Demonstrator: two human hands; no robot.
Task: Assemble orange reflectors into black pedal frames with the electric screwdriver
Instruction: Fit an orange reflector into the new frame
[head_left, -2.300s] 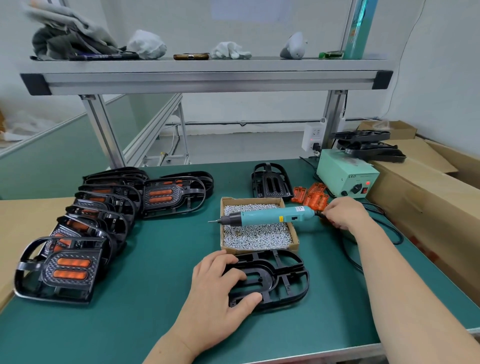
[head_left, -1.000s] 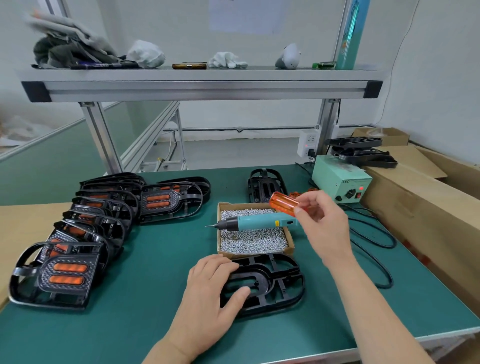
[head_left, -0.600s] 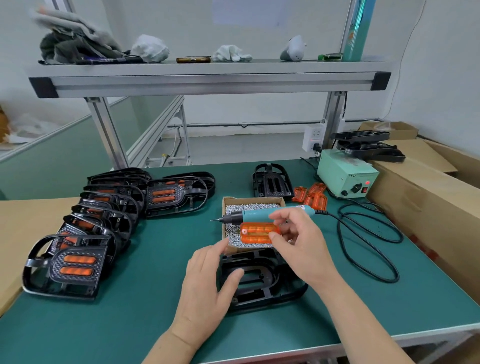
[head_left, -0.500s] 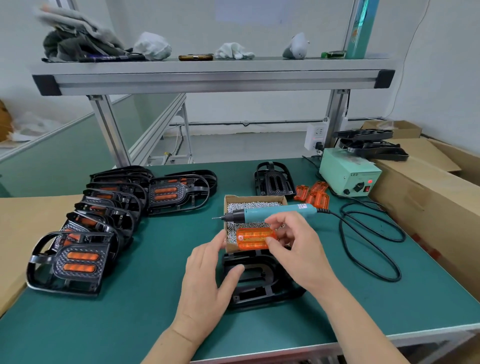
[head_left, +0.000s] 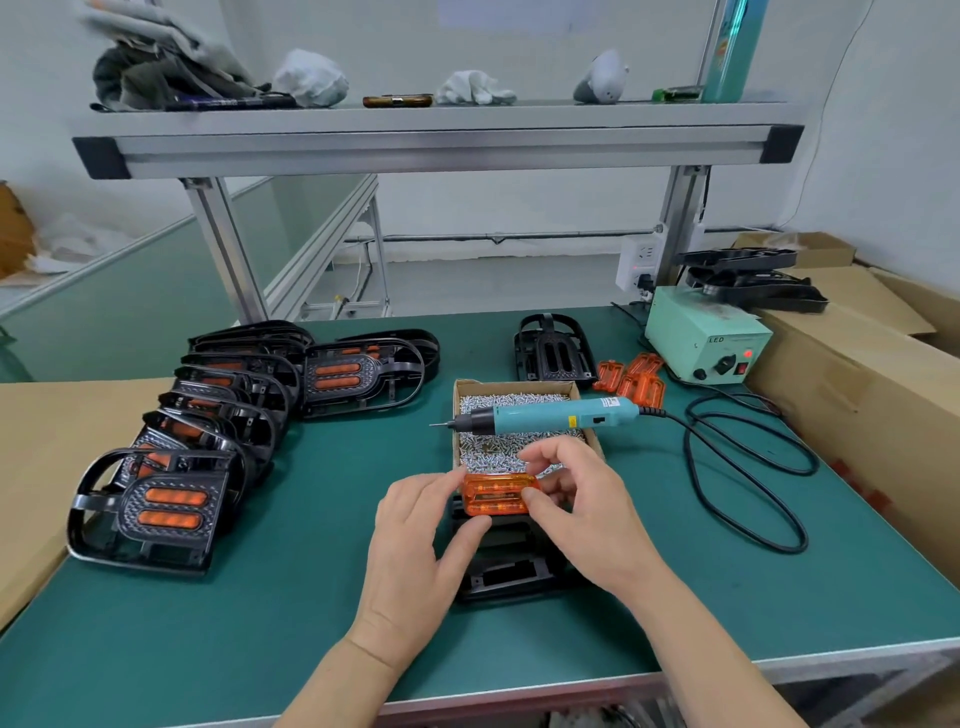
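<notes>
My right hand (head_left: 587, 519) pinches the right end of the translucent orange plastic reflector (head_left: 496, 493), thumb below and fingers curled over its top edge. My left hand (head_left: 415, 540) pinches the left end between thumb and forefinger. The reflector sits level over the far end of the black plastic pedal frame (head_left: 506, 574); I cannot tell whether the 2 touch. The frame lies flat on the green table mat (head_left: 291, 597), near the front edge.

Just beyond, the teal electric screwdriver (head_left: 550, 415) lies across the open cardboard box of silver screws (head_left: 511, 387), its tip past the box's left rim. There is open mat left of the frame up to the row of finished black pedals with orange inserts (head_left: 161, 509), and right of it up to the looped black cable (head_left: 748, 467). A small heap of spare orange reflectors (head_left: 636, 382) lies by the box's far right corner.
</notes>
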